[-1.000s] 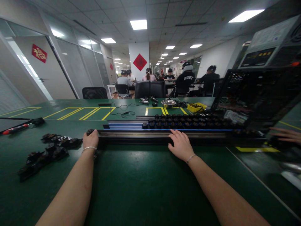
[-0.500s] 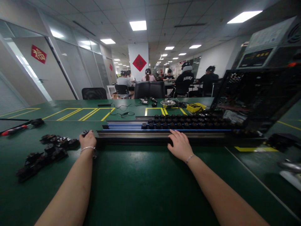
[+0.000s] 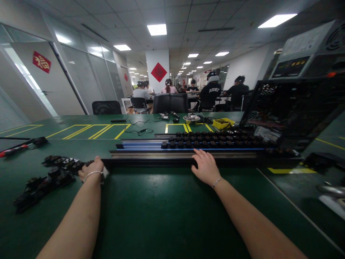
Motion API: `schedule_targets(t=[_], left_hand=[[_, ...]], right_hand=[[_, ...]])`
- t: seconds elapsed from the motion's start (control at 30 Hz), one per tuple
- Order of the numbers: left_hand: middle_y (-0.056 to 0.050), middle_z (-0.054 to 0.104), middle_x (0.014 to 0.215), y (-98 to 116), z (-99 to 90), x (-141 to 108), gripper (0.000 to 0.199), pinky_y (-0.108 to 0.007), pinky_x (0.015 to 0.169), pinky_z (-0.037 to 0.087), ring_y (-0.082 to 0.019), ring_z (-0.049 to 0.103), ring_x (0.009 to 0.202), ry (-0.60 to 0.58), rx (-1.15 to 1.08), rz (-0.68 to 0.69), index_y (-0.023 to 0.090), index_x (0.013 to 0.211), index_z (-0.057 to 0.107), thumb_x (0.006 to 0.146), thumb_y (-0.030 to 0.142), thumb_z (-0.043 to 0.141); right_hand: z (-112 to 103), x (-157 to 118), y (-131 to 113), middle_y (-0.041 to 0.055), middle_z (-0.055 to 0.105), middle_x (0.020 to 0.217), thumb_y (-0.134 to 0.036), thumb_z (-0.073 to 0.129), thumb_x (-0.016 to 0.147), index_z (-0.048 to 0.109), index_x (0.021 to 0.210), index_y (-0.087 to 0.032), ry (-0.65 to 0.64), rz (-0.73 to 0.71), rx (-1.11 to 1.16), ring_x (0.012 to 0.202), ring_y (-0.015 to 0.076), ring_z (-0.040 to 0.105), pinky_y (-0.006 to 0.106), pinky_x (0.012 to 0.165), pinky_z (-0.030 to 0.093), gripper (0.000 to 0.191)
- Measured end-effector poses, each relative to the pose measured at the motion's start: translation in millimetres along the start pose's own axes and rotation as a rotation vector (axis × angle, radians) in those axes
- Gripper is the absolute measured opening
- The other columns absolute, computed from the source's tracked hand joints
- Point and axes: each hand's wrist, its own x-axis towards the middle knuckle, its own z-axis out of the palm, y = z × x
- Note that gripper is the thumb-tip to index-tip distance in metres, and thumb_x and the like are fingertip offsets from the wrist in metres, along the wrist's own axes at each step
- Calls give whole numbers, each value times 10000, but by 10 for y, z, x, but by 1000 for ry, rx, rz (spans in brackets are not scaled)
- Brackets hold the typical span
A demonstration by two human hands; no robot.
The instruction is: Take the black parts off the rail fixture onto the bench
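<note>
My left hand (image 3: 92,169) is at the right end of a loose pile of small black parts (image 3: 58,176), left of the long rails. Its fingers curl down around a small black part, mostly hidden behind the hand. My right hand (image 3: 206,166) lies open, fingers stretched, fingertips touching the long dark metal rail (image 3: 151,155) near its middle. Behind this rail, rows of small black parts (image 3: 195,144) sit along a blue-edged rail (image 3: 142,144), packed towards the right. A few more black parts (image 3: 283,152) sit at the front rail's right end.
A red-handled tool (image 3: 13,150) lies far left. At the back are a metal bowl (image 3: 191,118), a yellow tray (image 3: 223,123), cables (image 3: 145,131) and small devices. An open black computer case (image 3: 291,108) stands at the right. People (image 3: 210,88) sit at tables beyond.
My left hand has moved left and down from the rail's end to the pile, turning so its fingers point left. My right hand stays on the rail. The view has shifted slightly.
</note>
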Motion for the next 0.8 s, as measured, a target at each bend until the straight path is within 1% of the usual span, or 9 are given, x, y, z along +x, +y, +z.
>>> schedule_targets(t=[0.1,0.17,0.27,0.37,0.5,0.57,0.63,0.73,0.8], left_hand=[[-247,312,1396,8,4,-67,674,-687,891,278,-496,196,1273,22,-41,-284,33,1236,469,841,496,182],[-256,152,1466,28,-3,-106,720,-669,956,223,-478,100,1314,27,-81,-380,-7,1261,432,823,531,238],[-251,1,1493,61,-41,-160,735,-603,1039,138,-411,3,1354,47,-130,-437,-48,1245,436,821,532,279],[-249,-13,1493,106,-92,-217,685,-591,1050,110,-387,-10,1362,113,-180,-412,-28,1225,465,837,509,292],[-182,15,1513,265,-130,-311,496,-625,1026,125,-394,28,1360,252,-248,-213,87,1199,509,844,406,374],[-162,48,1517,413,-122,-379,448,-590,1049,138,-375,37,1366,290,-252,-48,99,1197,516,845,344,388],[-165,147,1502,602,-90,-479,442,-526,1082,143,-337,58,1375,297,-207,192,94,1189,532,853,332,373],[-135,243,1482,903,5,-712,418,-470,1093,191,-278,138,1376,212,-122,503,141,1177,555,859,335,365],[-98,269,1480,1064,85,-906,415,-463,1087,217,-261,182,1368,127,-85,652,185,1207,540,862,341,368]], right_hand=[[-3,1,2,64,453,1364,-272,480,755,590,1053,-207,-8,0,2,1273,239,338,450,1066,213,324],[-3,2,4,63,455,1362,-270,482,754,590,1055,-207,-5,-2,-1,1272,238,339,448,1064,214,326],[5,0,9,63,461,1357,-269,485,751,590,1061,-209,7,-8,-8,1269,237,342,443,1061,220,333],[18,-7,12,59,465,1353,-274,487,749,591,1057,-211,15,-7,-9,1267,238,345,439,1061,217,331],[15,-8,-1,57,467,1352,-313,505,749,591,1054,-225,21,-6,16,1265,245,350,451,1056,220,329],[-3,9,2,55,502,1318,-356,488,775,597,1041,-228,34,-4,53,1246,241,379,450,1048,235,314],[-31,34,44,57,568,1237,-371,440,814,608,1011,-223,72,23,98,1205,229,428,438,1035,261,299],[-81,57,244,84,611,1146,-313,414,821,612,1006,-200,210,163,119,1165,241,454,443,1007,296,294],[-120,34,478,127,542,1234,-292,438,793,580,1086,-173,337,319,95,1192,277,411,474,994,302,347]])
